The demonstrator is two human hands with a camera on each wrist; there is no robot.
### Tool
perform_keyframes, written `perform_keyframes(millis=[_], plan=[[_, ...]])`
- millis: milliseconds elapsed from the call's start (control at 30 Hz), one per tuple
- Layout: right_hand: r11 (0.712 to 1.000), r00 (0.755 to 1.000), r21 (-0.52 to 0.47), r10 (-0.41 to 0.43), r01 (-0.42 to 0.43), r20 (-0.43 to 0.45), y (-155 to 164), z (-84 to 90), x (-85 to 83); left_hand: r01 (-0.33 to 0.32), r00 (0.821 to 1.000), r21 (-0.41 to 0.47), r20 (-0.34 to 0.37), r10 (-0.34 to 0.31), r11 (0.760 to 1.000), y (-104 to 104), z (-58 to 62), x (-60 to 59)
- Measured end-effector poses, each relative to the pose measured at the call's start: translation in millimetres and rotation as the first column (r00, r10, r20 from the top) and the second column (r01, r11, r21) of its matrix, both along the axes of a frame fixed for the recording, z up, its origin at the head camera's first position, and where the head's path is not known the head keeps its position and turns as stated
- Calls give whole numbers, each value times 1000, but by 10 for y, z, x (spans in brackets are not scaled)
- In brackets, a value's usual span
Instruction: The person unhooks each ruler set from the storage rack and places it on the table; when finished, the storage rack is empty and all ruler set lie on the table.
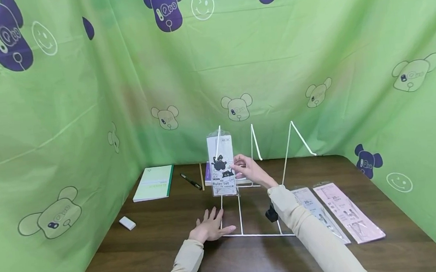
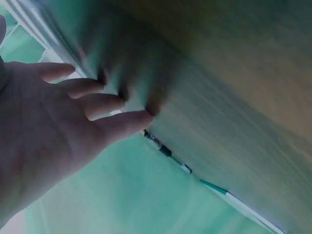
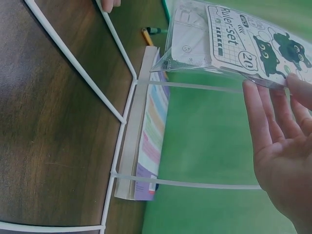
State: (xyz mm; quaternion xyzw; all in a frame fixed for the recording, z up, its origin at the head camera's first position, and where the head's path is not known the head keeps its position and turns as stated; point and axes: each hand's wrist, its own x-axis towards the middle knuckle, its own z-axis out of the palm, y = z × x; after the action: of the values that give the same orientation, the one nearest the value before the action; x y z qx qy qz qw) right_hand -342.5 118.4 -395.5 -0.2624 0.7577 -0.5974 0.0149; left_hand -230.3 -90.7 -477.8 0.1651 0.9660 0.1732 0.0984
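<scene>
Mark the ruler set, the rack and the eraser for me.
ruler set (image 1: pixel 222 170): head view, printed front of the packet.
rack (image 1: pixel 241 219): head view, white base wire on the table.
eraser (image 1: pixel 127 223): head view, its top face.

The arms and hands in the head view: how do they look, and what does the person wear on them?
Both arms wear long, plain sleeves of a pale beige cloth that end at the wrists. The left hand and the right hand are bare: no gloves, and no rings or markings show. A small black device, partly hidden, sits under the right forearm near the wrist.
</scene>
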Motion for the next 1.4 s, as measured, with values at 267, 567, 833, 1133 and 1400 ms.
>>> perform_keyframes(millis=[267, 567, 833, 1133, 1400], plan=[[1000, 1000, 12, 4, -4, 3, 26, -8, 51, -9, 1000, 97, 18, 8, 995, -150, 136, 120], [1000, 999, 4, 21, -21, 36, 78, -41, 150, 12, 999, 235, -51, 0, 972, -280, 163, 207], [999, 997, -17, 49, -48, 60, 91, -7, 221, 18, 995, 320, -95, 13, 947, -330, 197, 277], [997, 995, -5, 80, -80, 62, 89, 35, 311, 33, 982, 406, -185, 47, 913, -366, 288, 329], [993, 992, -16, 118, -118, 35, 89, 79, 405, 22, 960, 482, -256, 117, 876, -370, 354, 407]])
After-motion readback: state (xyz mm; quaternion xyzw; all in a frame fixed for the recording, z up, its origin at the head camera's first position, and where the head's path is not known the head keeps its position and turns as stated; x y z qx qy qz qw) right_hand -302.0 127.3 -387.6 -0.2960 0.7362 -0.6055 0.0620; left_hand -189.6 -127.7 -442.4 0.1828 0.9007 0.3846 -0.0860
